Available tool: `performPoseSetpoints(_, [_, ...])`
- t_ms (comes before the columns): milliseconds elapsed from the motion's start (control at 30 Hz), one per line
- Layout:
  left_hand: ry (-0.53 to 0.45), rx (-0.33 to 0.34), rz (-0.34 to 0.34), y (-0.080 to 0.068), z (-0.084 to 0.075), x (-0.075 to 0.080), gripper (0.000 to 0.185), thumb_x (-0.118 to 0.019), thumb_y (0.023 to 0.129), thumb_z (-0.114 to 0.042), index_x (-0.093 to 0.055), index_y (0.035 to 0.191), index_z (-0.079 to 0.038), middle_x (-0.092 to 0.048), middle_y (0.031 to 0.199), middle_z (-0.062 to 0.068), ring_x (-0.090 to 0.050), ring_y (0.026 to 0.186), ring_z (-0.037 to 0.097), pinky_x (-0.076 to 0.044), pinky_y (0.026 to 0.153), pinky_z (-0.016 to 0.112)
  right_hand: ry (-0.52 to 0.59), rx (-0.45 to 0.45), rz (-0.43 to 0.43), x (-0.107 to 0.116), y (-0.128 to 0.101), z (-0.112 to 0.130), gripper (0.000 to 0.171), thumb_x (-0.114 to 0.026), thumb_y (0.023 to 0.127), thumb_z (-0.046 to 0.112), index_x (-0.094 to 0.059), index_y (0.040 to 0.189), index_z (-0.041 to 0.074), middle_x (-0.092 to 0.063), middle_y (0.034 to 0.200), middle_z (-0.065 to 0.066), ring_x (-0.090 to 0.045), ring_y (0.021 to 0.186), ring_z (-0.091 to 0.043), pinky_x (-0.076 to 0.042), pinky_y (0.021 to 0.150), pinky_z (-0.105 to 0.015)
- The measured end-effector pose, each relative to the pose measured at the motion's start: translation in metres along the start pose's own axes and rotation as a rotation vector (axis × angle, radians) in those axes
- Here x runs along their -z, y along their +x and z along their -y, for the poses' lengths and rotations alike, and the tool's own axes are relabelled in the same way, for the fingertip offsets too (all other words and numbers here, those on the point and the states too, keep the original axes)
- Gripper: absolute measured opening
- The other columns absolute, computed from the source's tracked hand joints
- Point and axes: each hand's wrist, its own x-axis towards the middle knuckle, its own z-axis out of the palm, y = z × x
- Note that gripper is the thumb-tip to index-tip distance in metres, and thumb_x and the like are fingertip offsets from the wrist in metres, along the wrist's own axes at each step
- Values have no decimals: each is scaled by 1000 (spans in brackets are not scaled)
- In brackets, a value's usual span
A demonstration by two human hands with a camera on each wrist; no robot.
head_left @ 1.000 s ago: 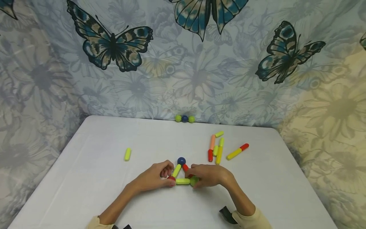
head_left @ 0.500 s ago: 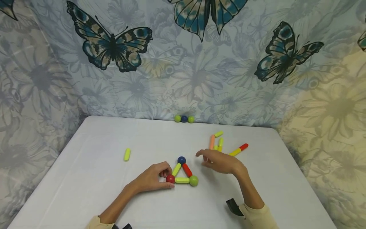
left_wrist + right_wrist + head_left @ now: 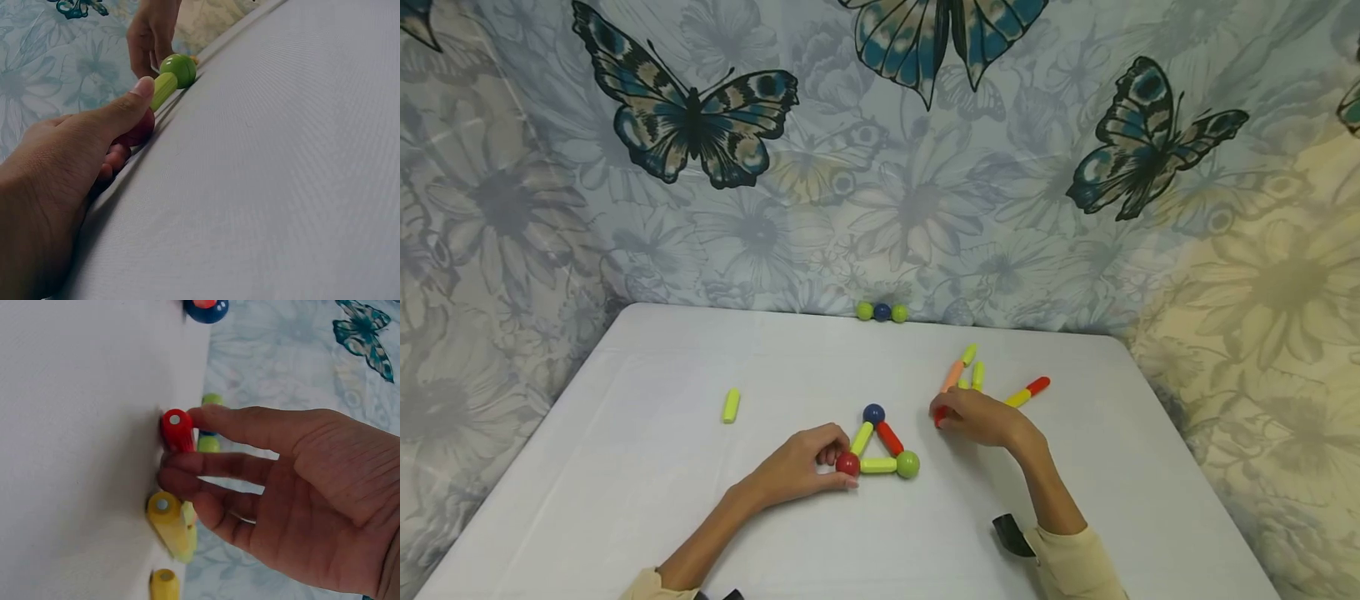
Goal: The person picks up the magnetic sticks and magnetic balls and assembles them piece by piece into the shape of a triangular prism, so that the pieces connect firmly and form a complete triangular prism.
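We see a white cloth-covered table (image 3: 647,467). On it lie a flat triangle of 3 plastic rods and 3 balls (image 3: 877,446), 1 lone yellow-green rod (image 3: 731,405), a cluster of coloured rods (image 3: 972,373), and a row of 3 small balls (image 3: 882,312) at the far edge.

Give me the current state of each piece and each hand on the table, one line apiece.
Triangle of sticks and balls: closed, flat on the table.
Left hand: holds the red ball at the triangle's corner.
Right hand: fingers pinch the orange-and-red stick in the loose pile.
Yellow-and-red stick: lying loose, untouched.
Lone green stick: lying apart at left.
Three balls: in a row at the far edge.
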Motion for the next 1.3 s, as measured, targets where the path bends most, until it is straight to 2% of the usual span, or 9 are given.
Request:
performPoseSetpoints(200, [11,2,2,1,-1,0,43,-87,83,-45,-62,110,-24,-55,87,-13,-50,79,-2,-46,71,15,-21,-28,-32,-6,4,4,12,-69,99,8,-72,110,5,-63,94,-2,-53,84,-11,-48,77,-22])
performPoseSetpoints(300, [15,-2,4,2,-1,1,42,-87,83,-44,-62,110,-24,-55,87,-13,-50,79,-2,-46,71,15,-22,-50,-67,-10,6,5,6,-70,97,5,-68,102,6,-60,88,-2,-50,80,-13,-45,72,-21])
performPoseSetpoints(367, [14,-2,5,2,-1,1,42,-87,83,-44,-62,110,-24,-55,87,-13,-50,79,-2,-46,70,15,-25,-49,-86,-11,6,5,9,-70,96,1,-63,100,4,-59,84,-4,-50,78,-14,-44,70,-22])
performPoseSetpoints(600, [22,7,10,1,0,0,42,-87,84,-47,-62,110,-25,-55,88,-14,-50,80,-2,-46,71,15,58,-209,-75,-10,8,6,33,-69,94,1,-53,123,-1,-60,92,-8,-54,80,-18,-47,74,-30])
performPoseSetpoints(733, [18,8,7,0,1,0,42,-86,84,-47,-62,111,-24,-55,88,-14,-50,80,-2,-47,71,15,51,-210,-52,-10,7,6,38,-70,94,1,-58,129,-7,-61,91,-8,-54,80,-18,-46,72,-30])
performPoseSetpoints(900, [19,6,4,0,1,0,43,-86,84,-48,-62,110,-24,-55,88,-14,-50,80,-2,-46,71,15,75,-142,-66,-6,6,8,41,-67,96,2,-61,135,-4,-67,98,-8,-56,84,-17,-51,76,-30])
performPoseSetpoints(1067, [23,18,10,1,0,0,43,-86,84,-48,-63,110,-24,-55,88,-14,-50,80,-2,-47,72,15,145,16,-107,-4,6,23,43,-65,98,5,-58,141,3,-71,111,-9,-61,93,-16,-56,81,-28])
performPoseSetpoints(1300, [11,-19,-4,1,2,0,42,-85,84,-48,-63,110,-23,-56,88,-13,-49,79,-3,-46,71,15,285,283,-192,-21,11,69,35,-74,96,8,-50,121,9,-73,104,-4,-67,90,-11,-56,78,-23])
